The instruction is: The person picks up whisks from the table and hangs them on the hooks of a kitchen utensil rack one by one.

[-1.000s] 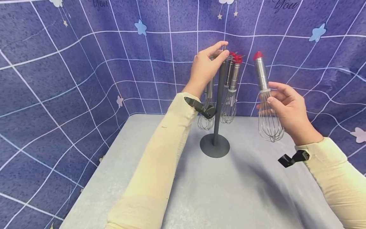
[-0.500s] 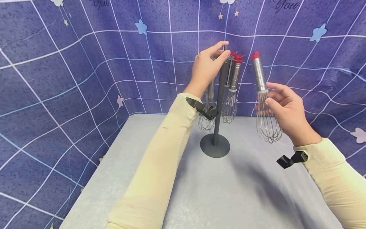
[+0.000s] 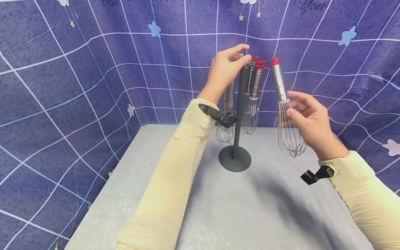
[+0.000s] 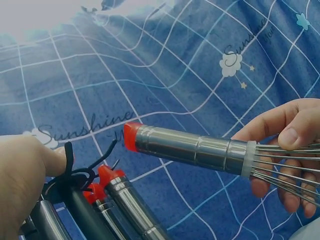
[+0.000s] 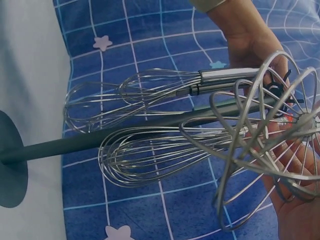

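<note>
In the head view my left hand (image 3: 222, 73) grips the top of a dark grey stand (image 3: 239, 114), thumb and index finger on either side of its tip. My right hand (image 3: 314, 119) holds a balloon whisk (image 3: 280, 83) by the upper wires, just below its white collar. This whisk has a steel handle with a red end cap, points upward and leans left towards the stand. Its cap is apart from a hook (image 4: 106, 154) of the stand in the left wrist view. Red-capped whisks (image 3: 255, 85) hang on the stand's right side; other whisks (image 5: 225, 75) hang partly behind my left hand.
The stand's round base (image 3: 234, 163) rests on a pale grey table (image 3: 218, 208). A blue gridded curtain (image 3: 168, 76) hangs close behind the stand and around the table's sides. Black camera mounts (image 3: 317, 174) sit on both wrists.
My right hand has moved slightly left with the whisk, bringing its red cap nearer the hanging whisks and tilting it a little more. My left hand stays at the stand's top.
</note>
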A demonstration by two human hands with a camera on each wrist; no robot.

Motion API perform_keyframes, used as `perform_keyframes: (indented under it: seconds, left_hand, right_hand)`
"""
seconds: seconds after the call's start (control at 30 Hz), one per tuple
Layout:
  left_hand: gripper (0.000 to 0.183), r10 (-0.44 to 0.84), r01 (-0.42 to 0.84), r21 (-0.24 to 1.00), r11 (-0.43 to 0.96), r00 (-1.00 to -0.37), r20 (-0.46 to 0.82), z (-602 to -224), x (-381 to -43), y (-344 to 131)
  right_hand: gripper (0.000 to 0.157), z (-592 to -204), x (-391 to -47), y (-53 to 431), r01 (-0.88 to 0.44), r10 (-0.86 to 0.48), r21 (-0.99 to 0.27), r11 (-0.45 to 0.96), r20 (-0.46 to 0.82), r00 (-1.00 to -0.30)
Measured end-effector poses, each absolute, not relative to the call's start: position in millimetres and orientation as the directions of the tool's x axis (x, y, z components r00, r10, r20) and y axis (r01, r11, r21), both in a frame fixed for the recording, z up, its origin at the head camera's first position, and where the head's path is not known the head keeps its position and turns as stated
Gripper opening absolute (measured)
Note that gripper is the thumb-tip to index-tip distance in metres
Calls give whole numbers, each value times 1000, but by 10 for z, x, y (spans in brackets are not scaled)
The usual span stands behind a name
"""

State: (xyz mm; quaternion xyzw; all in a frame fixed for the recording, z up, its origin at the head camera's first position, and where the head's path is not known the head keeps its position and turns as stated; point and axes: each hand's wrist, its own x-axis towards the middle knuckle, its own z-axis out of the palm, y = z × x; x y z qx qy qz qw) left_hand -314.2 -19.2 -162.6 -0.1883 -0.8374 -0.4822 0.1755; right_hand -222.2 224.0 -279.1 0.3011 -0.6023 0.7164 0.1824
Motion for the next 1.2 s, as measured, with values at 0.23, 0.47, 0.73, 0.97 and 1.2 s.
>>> perform_keyframes:
  seconds: [0.23, 0.47, 0.73, 0.97, 1.2]
  left_hand:
    - [37, 132, 466, 745, 477, -876, 463, -1630, -3117, -182]
    - [38, 126, 462, 744, 482, -877, 463, -1635, -3130, -159]
    - [37, 104, 474, 756, 451, -869, 484, -1657, -3135, -138]
    - [37, 99, 473, 757, 450, -869, 485, -1651, -3121, -137]
    - [38, 104, 457, 751, 476, -877, 468, -1627, -3098, -142]
  right_hand:
    - [45, -2793, -2223, 2222, -631, -114, -747, -208, 659, -743]
    - [46, -2801, -2227, 2204, -629, -116, -748, -214, 658, -744]
    - [46, -2830, -2230, 2184, -625, -131, -752, -207, 655, -744]
    - [46, -2829, -2231, 2155, -635, -143, -743, -210, 666, -732]
    - [48, -2840, -2229, 2137, -630, -146, -755, -180, 654, -742]
